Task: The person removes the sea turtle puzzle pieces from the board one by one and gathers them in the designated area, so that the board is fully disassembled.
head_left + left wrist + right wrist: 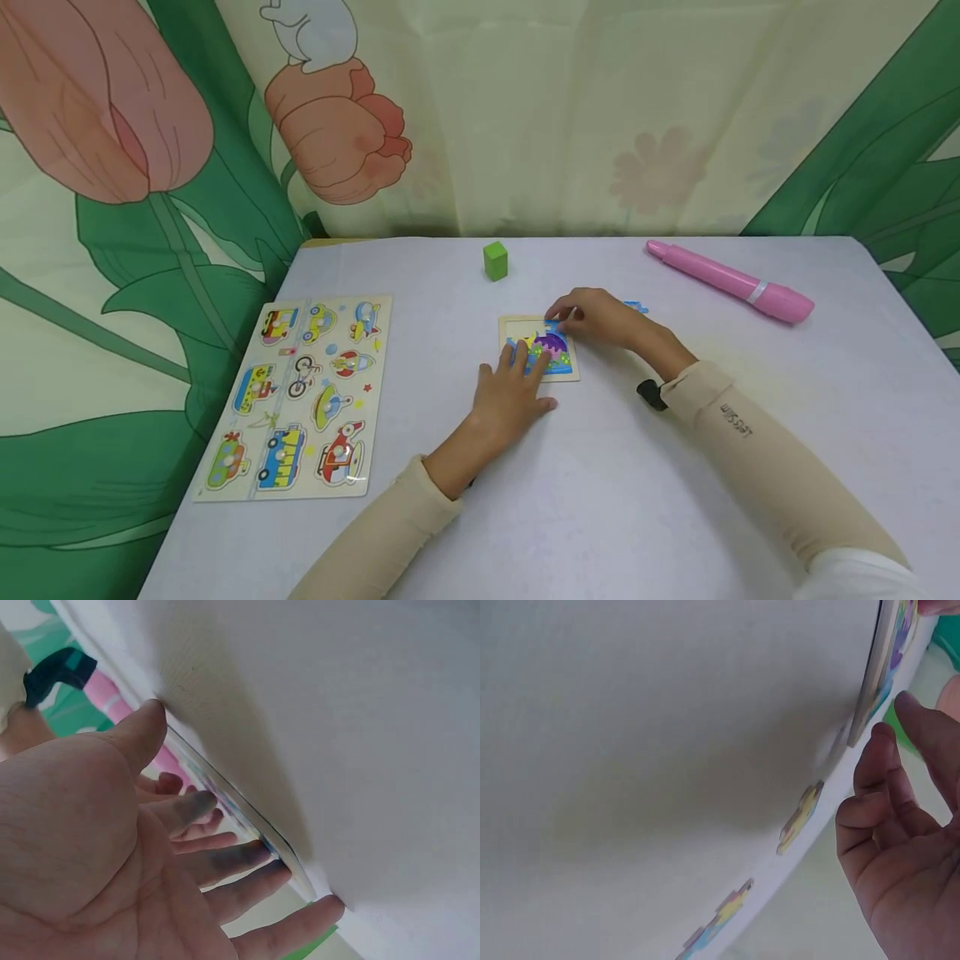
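A small wooden jigsaw board (pixel 538 377) with a bright purple, green and blue picture lies mid-table. My left hand (pixel 510 396) rests its spread, fairly straight fingers on the board's lower left part. At the upper right corner of the board, my right hand (pixel 596 318) pinches a blue jigsaw piece (pixel 552 322) between thumb and fingers. The right wrist view has the right hand (pixel 911 817) curled beside the board's edge, the piece itself mostly hidden. Two loose jigsaw pieces (pixel 801 817) lie on the table near it.
A larger peg puzzle board (pixel 292 400) with vehicle pictures lies at the left. A green cube (pixel 496 261) stands at the back. A thick pink marker-shaped object (pixel 727 279) lies back right. A printed curtain (pixel 525 117) hangs behind the white tabletop (pixel 600 500).
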